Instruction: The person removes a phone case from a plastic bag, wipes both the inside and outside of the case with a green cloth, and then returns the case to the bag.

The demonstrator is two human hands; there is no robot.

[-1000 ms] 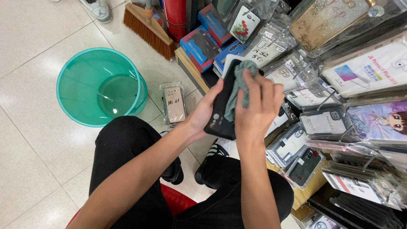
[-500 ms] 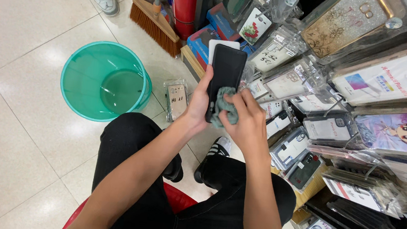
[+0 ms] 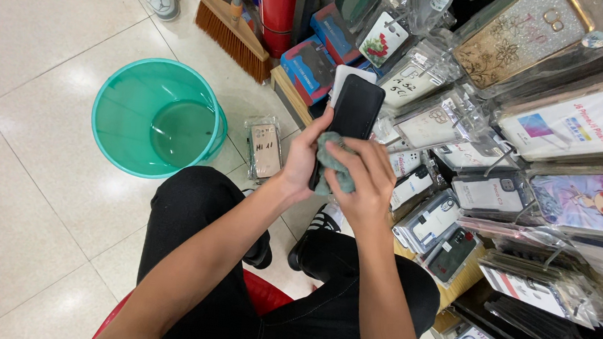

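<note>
My left hand (image 3: 304, 159) grips a black phone case (image 3: 355, 109) by its lower end, holding it upright in front of me. A white card or second case shows just behind its top edge. My right hand (image 3: 360, 179) presses a bunched grey-green cloth (image 3: 331, 163) against the bottom of the black case. I sit on a red stool (image 3: 261, 297) in black trousers, with both forearms reaching forward over my knees.
A teal bucket (image 3: 122, 96) with water stands on the tiled floor at the left. A bagged phone case (image 3: 265, 150) lies beside it. Racks of bagged phone cases (image 3: 508, 137) fill the right. A broom (image 3: 235, 25) and red extinguisher (image 3: 278, 4) stand ahead.
The cloth in my right hand slid down the black case from its upper part to its bottom end. The case now shows most of its face.
</note>
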